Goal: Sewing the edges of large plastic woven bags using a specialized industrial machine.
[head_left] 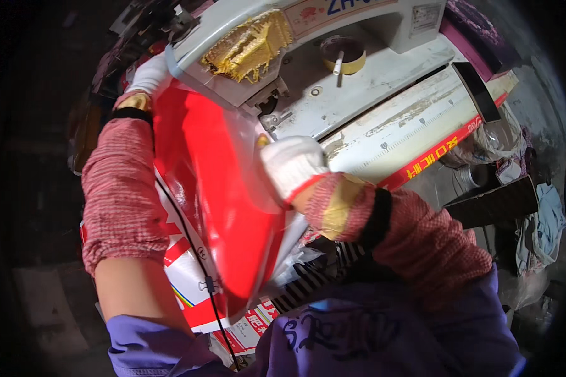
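Observation:
A glossy red and white plastic bag (210,182) hangs over the near side of a pale grey sewing machine (365,69), its upper part beside the machine's needle area. My right hand (292,164), in a white glove, is closed on the bag's translucent edge, just in front of the presser foot (273,119). On the far left, my left hand (148,76), also gloved in white, is at the bag's upper corner beside the machine head. Motion blurs it and its fingers are mostly hidden. Pink checked sleeves cover both forearms.
A frayed yellow cloth (251,45) sits on the machine head. On the machine bed, a tape roll (344,55) carries a cigarette (338,63). A white ruler-marked board (415,119) extends right. A black cable (192,242) with a binder clip (210,286) runs down the front.

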`<state>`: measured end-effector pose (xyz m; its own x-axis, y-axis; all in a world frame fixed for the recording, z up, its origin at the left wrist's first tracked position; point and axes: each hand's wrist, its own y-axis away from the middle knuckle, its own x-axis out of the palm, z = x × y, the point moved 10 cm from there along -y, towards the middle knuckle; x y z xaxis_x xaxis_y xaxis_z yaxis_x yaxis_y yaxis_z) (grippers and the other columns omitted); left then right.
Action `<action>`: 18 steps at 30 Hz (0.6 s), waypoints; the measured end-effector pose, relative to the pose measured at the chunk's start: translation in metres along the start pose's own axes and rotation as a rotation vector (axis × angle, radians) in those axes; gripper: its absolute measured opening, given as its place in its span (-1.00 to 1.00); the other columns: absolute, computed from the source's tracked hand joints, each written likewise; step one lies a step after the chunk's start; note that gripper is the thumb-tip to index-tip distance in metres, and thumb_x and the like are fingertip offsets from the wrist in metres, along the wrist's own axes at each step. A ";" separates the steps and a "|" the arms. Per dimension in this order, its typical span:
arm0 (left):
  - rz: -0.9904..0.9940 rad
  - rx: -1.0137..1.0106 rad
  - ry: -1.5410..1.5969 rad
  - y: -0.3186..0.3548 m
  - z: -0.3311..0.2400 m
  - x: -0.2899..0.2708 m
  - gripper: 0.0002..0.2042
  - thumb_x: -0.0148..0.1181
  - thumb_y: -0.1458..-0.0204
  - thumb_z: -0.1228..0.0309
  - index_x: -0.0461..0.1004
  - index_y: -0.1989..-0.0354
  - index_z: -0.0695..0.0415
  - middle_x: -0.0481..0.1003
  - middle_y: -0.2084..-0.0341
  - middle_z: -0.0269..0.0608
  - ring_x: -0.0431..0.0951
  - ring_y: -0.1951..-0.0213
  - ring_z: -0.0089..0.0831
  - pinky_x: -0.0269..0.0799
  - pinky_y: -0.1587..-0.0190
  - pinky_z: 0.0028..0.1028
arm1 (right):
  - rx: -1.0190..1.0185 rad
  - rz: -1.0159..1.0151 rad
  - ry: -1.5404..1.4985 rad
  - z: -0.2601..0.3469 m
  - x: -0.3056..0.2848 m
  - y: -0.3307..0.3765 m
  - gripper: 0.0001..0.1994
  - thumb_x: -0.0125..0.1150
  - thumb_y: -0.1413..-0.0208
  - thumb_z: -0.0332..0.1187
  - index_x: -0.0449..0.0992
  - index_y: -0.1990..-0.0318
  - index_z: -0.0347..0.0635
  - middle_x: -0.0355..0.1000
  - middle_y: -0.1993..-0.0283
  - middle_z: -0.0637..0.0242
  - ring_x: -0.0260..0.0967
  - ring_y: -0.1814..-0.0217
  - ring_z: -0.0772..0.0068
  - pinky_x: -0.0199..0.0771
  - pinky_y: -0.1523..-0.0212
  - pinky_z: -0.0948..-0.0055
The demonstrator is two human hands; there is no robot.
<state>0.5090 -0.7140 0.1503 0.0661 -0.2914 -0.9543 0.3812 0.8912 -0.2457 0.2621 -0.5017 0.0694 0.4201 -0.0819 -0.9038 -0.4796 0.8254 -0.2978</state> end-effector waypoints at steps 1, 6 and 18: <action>0.119 -0.110 -0.046 0.001 0.009 0.000 -0.68 0.02 -0.02 0.29 0.43 0.06 0.14 0.50 0.17 0.08 0.48 0.07 0.00 0.40 0.09 -0.19 | -0.027 0.001 -0.001 0.003 -0.003 -0.001 -0.79 0.01 -0.01 -0.40 0.55 0.29 -0.27 0.48 0.56 0.12 0.48 0.54 0.15 0.43 0.59 0.18; 0.240 0.037 -0.219 0.039 -0.113 -0.064 -0.83 0.10 0.03 0.35 0.52 0.32 0.16 0.53 0.37 0.08 0.52 0.28 0.01 0.44 0.24 -0.17 | -0.220 0.325 -0.172 -0.010 0.016 -0.018 -0.75 0.02 0.02 -0.39 0.56 0.23 -0.26 0.52 0.43 0.10 0.51 0.39 0.11 0.50 0.41 0.25; 0.710 0.691 -0.062 0.099 -0.452 -0.093 -0.65 0.34 0.29 0.22 0.46 0.34 0.13 0.47 0.55 -0.15 0.50 0.30 -0.15 0.38 0.23 -0.31 | -0.344 0.642 -0.607 -0.011 0.093 -0.060 -0.80 0.22 0.25 -0.32 0.61 0.41 -0.15 0.52 0.42 0.20 0.44 0.42 0.20 0.39 0.45 0.17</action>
<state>0.1235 -0.4413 0.1373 0.5277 0.1967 -0.8264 0.6868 0.4736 0.5513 0.3210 -0.5648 -0.0002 0.2794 0.7154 -0.6405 -0.9184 0.3937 0.0390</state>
